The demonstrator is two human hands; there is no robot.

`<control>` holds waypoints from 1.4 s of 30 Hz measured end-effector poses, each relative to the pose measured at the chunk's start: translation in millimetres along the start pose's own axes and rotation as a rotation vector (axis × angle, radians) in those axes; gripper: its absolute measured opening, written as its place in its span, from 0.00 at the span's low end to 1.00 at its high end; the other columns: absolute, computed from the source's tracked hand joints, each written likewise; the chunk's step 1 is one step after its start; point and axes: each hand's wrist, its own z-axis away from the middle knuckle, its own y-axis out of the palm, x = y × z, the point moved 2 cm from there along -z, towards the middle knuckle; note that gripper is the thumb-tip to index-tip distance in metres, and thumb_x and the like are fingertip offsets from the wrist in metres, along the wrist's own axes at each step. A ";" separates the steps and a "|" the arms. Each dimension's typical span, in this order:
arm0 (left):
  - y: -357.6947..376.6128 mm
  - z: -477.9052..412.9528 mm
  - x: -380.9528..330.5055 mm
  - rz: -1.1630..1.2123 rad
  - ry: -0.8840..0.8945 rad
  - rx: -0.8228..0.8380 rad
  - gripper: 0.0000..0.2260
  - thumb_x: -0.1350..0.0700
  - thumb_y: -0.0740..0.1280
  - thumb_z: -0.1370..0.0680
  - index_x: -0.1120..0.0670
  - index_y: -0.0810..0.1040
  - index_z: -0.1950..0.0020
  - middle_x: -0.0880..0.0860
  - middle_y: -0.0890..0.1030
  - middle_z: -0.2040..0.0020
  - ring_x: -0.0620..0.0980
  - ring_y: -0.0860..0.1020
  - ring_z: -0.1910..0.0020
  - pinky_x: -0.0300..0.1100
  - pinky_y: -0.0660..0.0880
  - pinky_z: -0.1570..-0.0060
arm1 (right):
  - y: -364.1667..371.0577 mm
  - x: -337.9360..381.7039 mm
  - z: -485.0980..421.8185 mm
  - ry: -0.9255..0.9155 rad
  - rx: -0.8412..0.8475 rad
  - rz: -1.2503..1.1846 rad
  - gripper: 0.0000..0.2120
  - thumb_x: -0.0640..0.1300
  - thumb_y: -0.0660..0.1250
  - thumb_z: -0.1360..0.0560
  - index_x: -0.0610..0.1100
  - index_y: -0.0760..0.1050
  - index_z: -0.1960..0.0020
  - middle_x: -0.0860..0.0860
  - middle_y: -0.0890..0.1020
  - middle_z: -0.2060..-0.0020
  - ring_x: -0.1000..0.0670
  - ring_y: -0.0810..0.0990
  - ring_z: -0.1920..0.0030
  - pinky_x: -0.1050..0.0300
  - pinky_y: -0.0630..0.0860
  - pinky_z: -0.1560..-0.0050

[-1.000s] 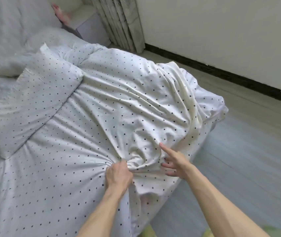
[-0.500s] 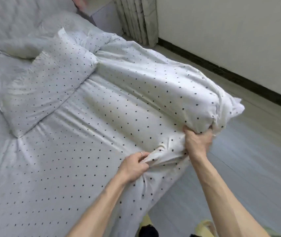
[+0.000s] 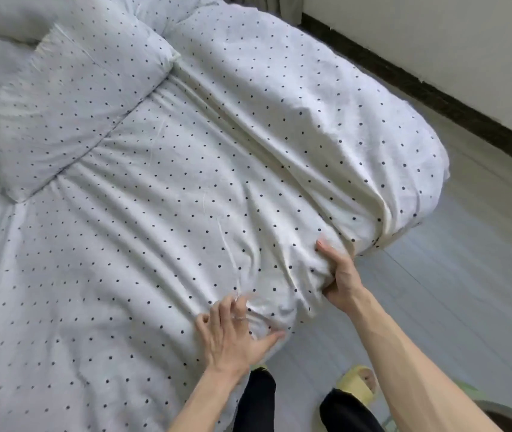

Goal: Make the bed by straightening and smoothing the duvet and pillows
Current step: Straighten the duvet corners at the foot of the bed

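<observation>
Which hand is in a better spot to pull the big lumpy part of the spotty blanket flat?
Probably the right hand: it grips a fold of the white black-dotted duvet right beside the lump. The left hand only presses flat, farther away.

Matt, creased cotton-like cloth duvet (image 3: pixel 248 151); smooth floor (image 3: pixel 466 291)

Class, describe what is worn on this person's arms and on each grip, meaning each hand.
The left forearm and right forearm are bare, with no sleeves in view. The left grip carries a thin ring on one finger. The right grip shows no ring, glove or watch on the parts that can be seen.
</observation>
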 end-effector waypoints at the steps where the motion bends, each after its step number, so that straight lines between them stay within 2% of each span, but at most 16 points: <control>1: 6.3 10.4 1.5 -0.016 -0.056 0.023 0.44 0.21 0.64 0.39 0.52 0.68 0.36 0.56 0.73 0.42 0.58 0.73 0.46 0.56 0.66 0.51 | 0.7 -3.7 2.4 0.025 0.069 0.022 0.09 0.48 0.73 0.26 0.45 0.86 0.49 0.47 0.88 0.50 0.46 0.86 0.51 0.52 0.80 0.46; 4: 12.8 28.4 -7.0 -0.049 -0.209 0.008 0.48 0.28 0.74 0.40 0.50 0.65 0.29 0.58 0.72 0.39 0.59 0.74 0.44 0.60 0.65 0.50 | 5.7 -15.1 11.8 0.049 0.077 0.139 0.09 0.44 0.74 0.32 0.48 0.81 0.70 0.54 0.79 0.72 0.50 0.74 0.69 0.57 0.67 0.64; 6: 11.4 37.2 -19.4 -0.035 -0.328 -0.019 0.50 0.31 0.77 0.41 0.49 0.63 0.27 0.59 0.72 0.35 0.60 0.73 0.39 0.62 0.64 0.47 | 5.5 -16.7 13.9 0.069 -0.010 0.169 0.08 0.41 0.76 0.37 0.46 0.80 0.73 0.53 0.78 0.73 0.51 0.74 0.72 0.58 0.67 0.69; 10: 8.2 57.9 -33.5 0.004 -0.521 -0.010 0.49 0.32 0.76 0.41 0.50 0.66 0.25 0.58 0.69 0.31 0.61 0.71 0.36 0.65 0.65 0.44 | -2.5 -4.4 15.8 -0.016 -0.258 0.103 0.17 0.42 0.81 0.39 0.40 0.85 0.51 0.48 0.88 0.55 0.48 0.87 0.53 0.51 0.83 0.50; 13: 3.8 54.3 -26.6 0.084 -0.607 0.061 0.41 0.48 0.79 0.36 0.53 0.69 0.25 0.58 0.72 0.34 0.62 0.73 0.38 0.59 0.70 0.44 | -15.3 15.2 31.2 -0.176 -0.459 0.259 0.17 0.45 0.80 0.40 0.45 0.80 0.54 0.52 0.85 0.56 0.48 0.84 0.50 0.49 0.82 0.46; 16: -15.5 36.6 -24.6 0.161 -0.467 0.046 0.21 0.62 0.73 0.35 0.58 0.78 0.42 0.58 0.82 0.49 0.61 0.81 0.49 0.50 0.76 0.52 | -11.2 41.6 51.5 -0.329 -0.414 0.225 0.13 0.40 0.78 0.39 0.47 0.79 0.58 0.55 0.84 0.59 0.49 0.85 0.51 0.51 0.82 0.51; 19: -36.0 56.7 -32.0 0.120 -0.339 -0.151 0.15 0.54 0.61 0.37 0.58 0.82 0.58 0.56 0.82 0.67 0.58 0.81 0.68 0.44 0.76 0.71 | 1.7 62.0 64.2 -0.501 -0.350 0.133 0.10 0.38 0.77 0.38 0.43 0.80 0.59 0.56 0.84 0.64 0.57 0.84 0.62 0.62 0.78 0.64; 22: -30.7 76.8 -35.9 0.090 -0.318 0.320 0.24 0.49 0.60 0.29 0.50 0.75 0.33 0.56 0.84 0.47 0.59 0.82 0.49 0.48 0.78 0.54 | -23.7 26.0 47.6 -0.323 -0.490 0.149 0.16 0.42 0.80 0.34 0.42 0.80 0.49 0.54 0.83 0.59 0.52 0.85 0.52 0.59 0.77 0.58; 24: -7.7 74.6 -24.1 0.015 -0.288 0.693 0.30 0.46 0.62 0.26 0.47 0.63 0.24 0.55 0.76 0.31 0.58 0.73 0.32 0.50 0.70 0.37 | -60.1 -18.5 38.1 -0.021 -0.591 0.311 0.35 0.53 0.79 0.30 0.37 0.72 0.31 0.47 0.80 0.43 0.44 0.80 0.39 0.51 0.76 0.46; 26: 3.6 70.0 -19.9 0.061 -0.252 0.671 0.32 0.43 0.62 0.26 0.48 0.61 0.22 0.54 0.69 0.26 0.55 0.66 0.26 0.51 0.64 0.29 | -94.2 -53.7 34.5 0.140 -0.623 0.408 0.50 0.61 0.79 0.33 0.34 0.62 0.24 0.40 0.72 0.29 0.39 0.73 0.30 0.42 0.73 0.33; 30: 17.1 61.1 -14.3 -0.022 -0.077 0.260 0.30 0.37 0.62 0.25 0.49 0.68 0.27 0.50 0.73 0.34 0.53 0.71 0.33 0.50 0.67 0.35 | -82.8 -69.1 24.3 0.087 -0.441 0.324 0.26 0.56 0.77 0.31 0.47 0.77 0.37 0.46 0.77 0.34 0.43 0.73 0.30 0.38 0.70 0.32; 32: 26.8 56.8 -12.1 -0.102 -0.071 0.373 0.36 0.32 0.63 0.26 0.48 0.61 0.23 0.51 0.69 0.30 0.53 0.66 0.30 0.53 0.65 0.34 | -64.3 -57.9 15.9 0.023 -0.381 0.229 0.18 0.55 0.77 0.32 0.52 0.81 0.44 0.53 0.83 0.46 0.47 0.78 0.35 0.44 0.71 0.34; 35: 45.1 48.8 -7.6 -0.256 -0.177 0.541 0.48 0.27 0.66 0.32 0.51 0.54 0.21 0.54 0.64 0.29 0.56 0.63 0.29 0.57 0.65 0.37 | -41.2 -32.4 -3.8 -0.144 -0.452 0.169 0.27 0.52 0.80 0.39 0.49 0.83 0.41 0.53 0.86 0.45 0.49 0.84 0.44 0.54 0.77 0.54; 38: 55.2 32.3 -24.2 -0.350 -0.114 0.472 0.37 0.35 0.65 0.25 0.54 0.59 0.24 0.55 0.72 0.34 0.57 0.71 0.37 0.51 0.67 0.44 | -26.0 1.1 3.4 -0.340 -0.478 0.302 0.31 0.55 0.82 0.39 0.48 0.80 0.39 0.54 0.85 0.45 0.54 0.84 0.45 0.56 0.81 0.47; 40: 51.9 17.9 -35.0 -0.284 0.012 0.420 0.26 0.47 0.60 0.21 0.55 0.63 0.25 0.55 0.78 0.37 0.58 0.77 0.39 0.48 0.70 0.46 | -32.6 15.0 16.5 -0.427 -0.483 0.394 0.21 0.58 0.80 0.35 0.52 0.81 0.46 0.58 0.85 0.49 0.59 0.83 0.47 0.61 0.79 0.46; 42: 41.1 11.1 -45.5 -0.182 0.114 0.433 0.29 0.45 0.57 0.27 0.54 0.69 0.27 0.55 0.82 0.41 0.59 0.80 0.43 0.47 0.74 0.49 | -60.2 17.6 26.2 -0.431 -0.595 0.462 0.13 0.59 0.76 0.31 0.52 0.82 0.53 0.55 0.85 0.54 0.56 0.83 0.50 0.58 0.78 0.48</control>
